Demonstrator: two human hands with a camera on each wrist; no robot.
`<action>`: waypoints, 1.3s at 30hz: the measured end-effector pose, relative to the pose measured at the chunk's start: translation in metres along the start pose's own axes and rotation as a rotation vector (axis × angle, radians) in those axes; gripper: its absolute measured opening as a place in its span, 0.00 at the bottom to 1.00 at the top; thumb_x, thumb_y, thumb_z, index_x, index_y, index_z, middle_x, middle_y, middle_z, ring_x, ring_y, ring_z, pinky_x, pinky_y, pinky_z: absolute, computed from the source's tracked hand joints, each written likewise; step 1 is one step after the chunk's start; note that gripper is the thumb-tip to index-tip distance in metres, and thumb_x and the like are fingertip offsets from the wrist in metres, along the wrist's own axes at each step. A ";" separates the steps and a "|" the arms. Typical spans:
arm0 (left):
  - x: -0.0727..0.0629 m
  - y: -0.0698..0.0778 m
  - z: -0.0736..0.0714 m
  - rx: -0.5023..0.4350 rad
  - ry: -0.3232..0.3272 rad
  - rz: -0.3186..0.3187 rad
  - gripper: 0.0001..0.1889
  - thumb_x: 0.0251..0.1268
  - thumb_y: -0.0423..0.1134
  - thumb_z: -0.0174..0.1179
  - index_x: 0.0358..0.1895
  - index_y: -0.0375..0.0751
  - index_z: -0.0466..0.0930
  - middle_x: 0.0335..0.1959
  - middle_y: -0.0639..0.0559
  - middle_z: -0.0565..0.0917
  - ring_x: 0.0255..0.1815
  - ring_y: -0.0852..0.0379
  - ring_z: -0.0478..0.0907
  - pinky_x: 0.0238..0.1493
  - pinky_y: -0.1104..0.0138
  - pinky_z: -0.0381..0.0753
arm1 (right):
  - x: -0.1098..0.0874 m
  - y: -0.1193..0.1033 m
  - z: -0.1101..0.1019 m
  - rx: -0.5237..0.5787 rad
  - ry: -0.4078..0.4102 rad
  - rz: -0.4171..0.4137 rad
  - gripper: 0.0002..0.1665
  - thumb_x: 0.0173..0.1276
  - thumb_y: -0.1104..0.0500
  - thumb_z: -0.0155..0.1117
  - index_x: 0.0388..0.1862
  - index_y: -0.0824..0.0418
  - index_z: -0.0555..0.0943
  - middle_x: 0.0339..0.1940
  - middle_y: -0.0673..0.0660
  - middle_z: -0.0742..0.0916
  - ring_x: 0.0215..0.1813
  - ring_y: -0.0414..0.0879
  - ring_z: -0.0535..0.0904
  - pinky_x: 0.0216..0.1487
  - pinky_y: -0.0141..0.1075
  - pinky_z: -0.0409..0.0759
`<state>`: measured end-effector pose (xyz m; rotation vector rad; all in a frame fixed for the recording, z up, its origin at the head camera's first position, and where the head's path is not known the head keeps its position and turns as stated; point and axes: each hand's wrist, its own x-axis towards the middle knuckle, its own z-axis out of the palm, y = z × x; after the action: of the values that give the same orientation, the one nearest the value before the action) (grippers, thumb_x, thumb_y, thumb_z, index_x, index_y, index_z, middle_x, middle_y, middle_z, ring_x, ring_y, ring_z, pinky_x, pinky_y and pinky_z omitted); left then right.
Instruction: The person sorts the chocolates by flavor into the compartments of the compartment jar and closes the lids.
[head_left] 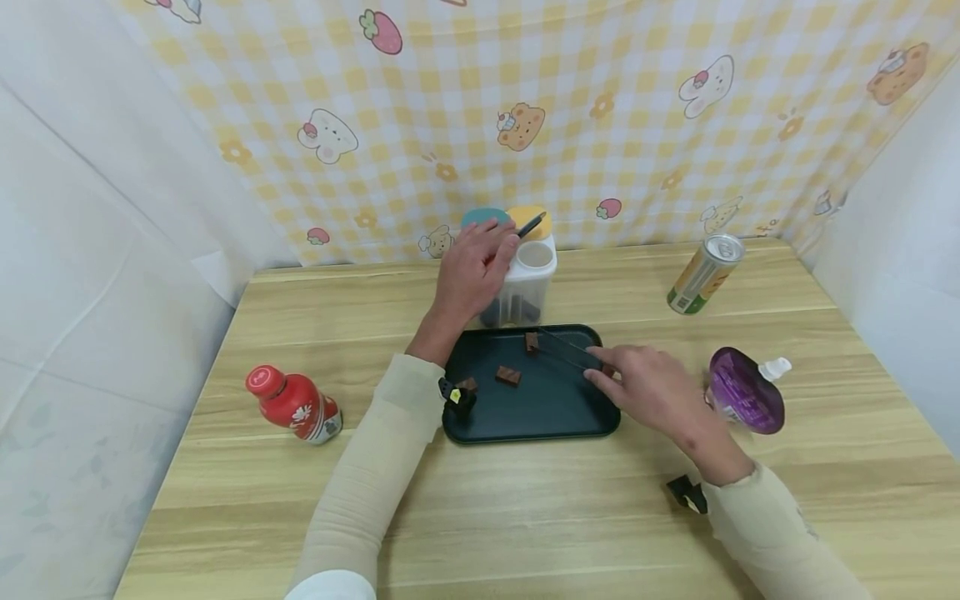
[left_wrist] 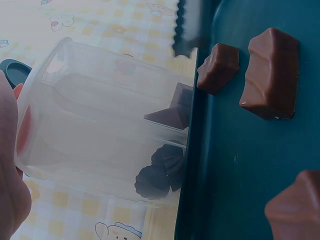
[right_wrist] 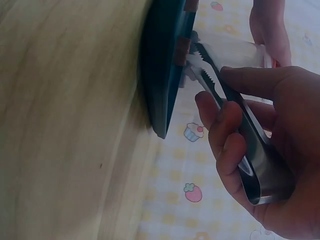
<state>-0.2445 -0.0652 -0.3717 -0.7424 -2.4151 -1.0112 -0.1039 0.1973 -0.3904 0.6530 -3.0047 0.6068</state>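
Observation:
My left hand [head_left: 474, 265] grips the top of a clear compartmented container [head_left: 527, 292] behind the dark green tray [head_left: 536, 417]. A dark grey lid [head_left: 531, 224] stands raised beside its fingers, next to an uncovered round opening. Dark shell-shaped pieces [left_wrist: 159, 172] and dark angular pieces [left_wrist: 175, 110] lie in the container's bottom. My right hand [head_left: 641, 387] holds metal tongs [right_wrist: 255, 145], with their toothed tips apart near a brown chocolate piece [head_left: 532, 343] at the tray's back edge. Another chocolate [head_left: 508, 377] lies mid-tray. A third chocolate [head_left: 467, 384] is partly hidden by the left wrist.
A red bottle [head_left: 296, 404] stands left of the tray. On the right are a tilted-looking can [head_left: 705, 273] and a purple spouted pouch [head_left: 744, 392]. A checked cloth [head_left: 450, 100] hangs behind the wooden table [head_left: 525, 517]. Teal and yellow lids [head_left: 532, 218] cover the container's rear compartments.

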 end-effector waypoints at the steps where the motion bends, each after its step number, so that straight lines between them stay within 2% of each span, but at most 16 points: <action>1: 0.000 0.000 0.000 0.000 0.001 0.001 0.22 0.84 0.50 0.47 0.61 0.42 0.86 0.64 0.51 0.82 0.74 0.55 0.69 0.77 0.67 0.49 | 0.000 0.000 0.000 0.002 -0.009 0.004 0.23 0.74 0.54 0.68 0.61 0.66 0.84 0.33 0.50 0.89 0.21 0.39 0.69 0.24 0.38 0.70; 6: 0.001 0.001 0.000 -0.001 0.006 0.003 0.22 0.84 0.50 0.47 0.61 0.42 0.86 0.64 0.51 0.82 0.73 0.54 0.70 0.77 0.67 0.49 | 0.002 -0.001 0.001 0.005 -0.043 0.026 0.24 0.75 0.53 0.68 0.62 0.67 0.84 0.32 0.51 0.88 0.22 0.40 0.70 0.24 0.38 0.70; 11: 0.001 0.000 0.000 0.001 0.003 -0.006 0.22 0.84 0.50 0.47 0.62 0.42 0.85 0.64 0.51 0.82 0.74 0.55 0.69 0.77 0.67 0.49 | 0.004 -0.003 0.003 0.002 -0.073 0.054 0.24 0.75 0.52 0.67 0.62 0.67 0.84 0.20 0.47 0.79 0.19 0.41 0.68 0.21 0.38 0.66; 14: 0.000 0.000 0.001 0.001 0.003 -0.006 0.23 0.84 0.50 0.47 0.63 0.42 0.85 0.64 0.52 0.82 0.74 0.56 0.69 0.77 0.67 0.49 | 0.005 -0.004 0.003 0.002 -0.087 0.069 0.25 0.74 0.52 0.68 0.63 0.66 0.84 0.17 0.47 0.74 0.18 0.42 0.66 0.20 0.38 0.64; 32: 0.000 0.000 0.000 0.002 -0.003 -0.017 0.23 0.84 0.51 0.46 0.63 0.43 0.84 0.64 0.51 0.82 0.74 0.56 0.69 0.77 0.67 0.48 | 0.009 -0.025 0.003 -0.040 -0.107 0.084 0.25 0.74 0.52 0.68 0.62 0.68 0.83 0.17 0.48 0.74 0.20 0.44 0.70 0.21 0.38 0.66; 39: 0.000 0.001 0.000 -0.001 -0.006 -0.022 0.23 0.84 0.51 0.47 0.63 0.42 0.84 0.64 0.51 0.82 0.74 0.57 0.68 0.78 0.67 0.48 | 0.012 -0.030 0.005 -0.014 -0.090 0.075 0.24 0.74 0.53 0.68 0.61 0.68 0.84 0.21 0.50 0.80 0.24 0.44 0.74 0.25 0.40 0.74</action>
<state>-0.2439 -0.0648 -0.3714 -0.7211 -2.4332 -1.0201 -0.1027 0.1651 -0.3824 0.5853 -3.1260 0.5737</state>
